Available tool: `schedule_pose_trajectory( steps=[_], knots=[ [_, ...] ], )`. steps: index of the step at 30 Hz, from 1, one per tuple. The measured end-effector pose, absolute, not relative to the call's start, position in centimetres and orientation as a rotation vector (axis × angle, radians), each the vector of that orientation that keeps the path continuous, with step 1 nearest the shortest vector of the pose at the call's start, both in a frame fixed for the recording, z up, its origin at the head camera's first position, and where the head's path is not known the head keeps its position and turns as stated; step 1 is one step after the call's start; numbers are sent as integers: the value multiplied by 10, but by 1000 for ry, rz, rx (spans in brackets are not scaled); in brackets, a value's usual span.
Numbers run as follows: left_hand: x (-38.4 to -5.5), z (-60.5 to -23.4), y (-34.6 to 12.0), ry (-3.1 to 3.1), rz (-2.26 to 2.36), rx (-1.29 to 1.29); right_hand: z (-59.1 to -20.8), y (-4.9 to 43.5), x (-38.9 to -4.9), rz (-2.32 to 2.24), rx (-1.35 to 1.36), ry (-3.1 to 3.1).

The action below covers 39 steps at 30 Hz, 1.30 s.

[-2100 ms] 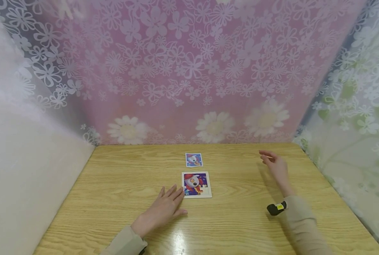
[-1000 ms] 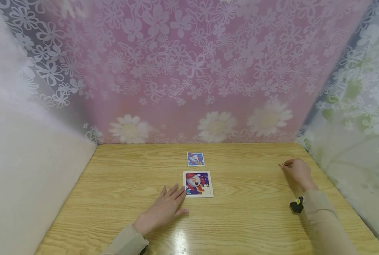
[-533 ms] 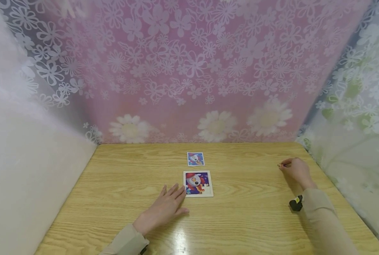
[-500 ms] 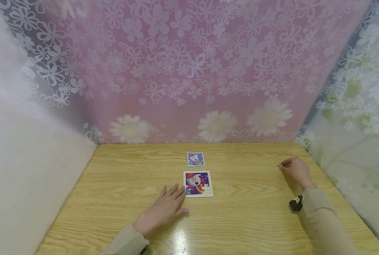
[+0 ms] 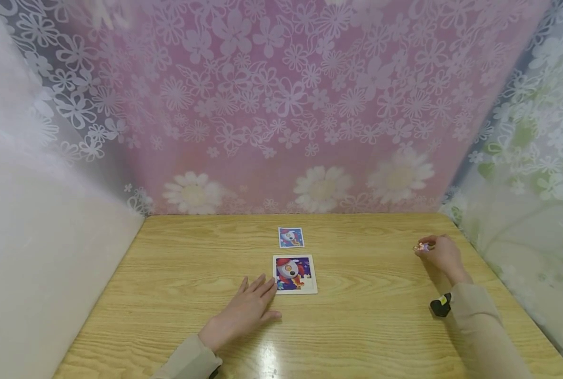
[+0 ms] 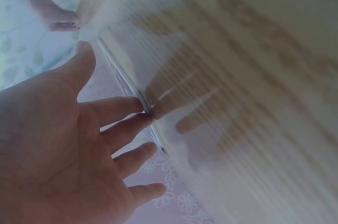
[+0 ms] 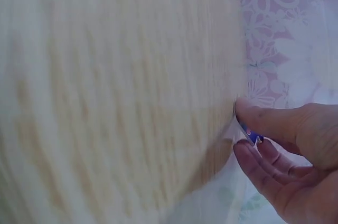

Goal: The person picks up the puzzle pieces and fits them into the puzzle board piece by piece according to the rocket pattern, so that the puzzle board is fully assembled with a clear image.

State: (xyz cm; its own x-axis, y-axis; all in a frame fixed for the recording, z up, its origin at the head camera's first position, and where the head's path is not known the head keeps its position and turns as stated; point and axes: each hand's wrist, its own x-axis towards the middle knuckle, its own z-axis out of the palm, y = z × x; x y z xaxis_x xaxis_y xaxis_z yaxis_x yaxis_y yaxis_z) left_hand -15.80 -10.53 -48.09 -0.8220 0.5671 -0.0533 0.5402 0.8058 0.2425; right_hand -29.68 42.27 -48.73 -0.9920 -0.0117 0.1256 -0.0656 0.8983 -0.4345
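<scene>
A square jigsaw puzzle (image 5: 289, 269) of a rocket lies in a white frame tray (image 5: 315, 284), with a pale gap at its lower right corner. My left hand (image 5: 243, 310) lies with straight, spread fingers, its fingertips at the tray's left edge; the left wrist view shows them touching that edge. Far to the right, my right hand (image 5: 442, 257) pinches a small purple and orange puzzle piece (image 5: 423, 247) between thumb and fingers. In the right wrist view only a dark blue sliver of the puzzle piece (image 7: 252, 134) shows between the fingers, close over the tabletop.
A small picture card (image 5: 291, 237) with the same rocket lies behind the tray. The wood-grain table (image 5: 357, 326) ends at a pink flowered backdrop (image 5: 286, 105), with pale walls left and right. A black wrist camera (image 5: 440, 306) sits under the right sleeve.
My right hand has moved right along the table and taken hold of the puzzle piece, then tilted it so its printed face shows. The left hand stays at the tray.
</scene>
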Motion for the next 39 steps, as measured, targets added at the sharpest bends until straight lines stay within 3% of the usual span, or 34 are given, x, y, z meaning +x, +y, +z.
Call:
schedule_pose_trajectory(
  steps=[13,39],
  knots=[
    [-158,-481,-105,2870,327,884,-490,411,-290,949,29,-2749],
    [-157,-480,-104,2881,336,877,-489,335,-287,1238,84,-2716]
  ],
)
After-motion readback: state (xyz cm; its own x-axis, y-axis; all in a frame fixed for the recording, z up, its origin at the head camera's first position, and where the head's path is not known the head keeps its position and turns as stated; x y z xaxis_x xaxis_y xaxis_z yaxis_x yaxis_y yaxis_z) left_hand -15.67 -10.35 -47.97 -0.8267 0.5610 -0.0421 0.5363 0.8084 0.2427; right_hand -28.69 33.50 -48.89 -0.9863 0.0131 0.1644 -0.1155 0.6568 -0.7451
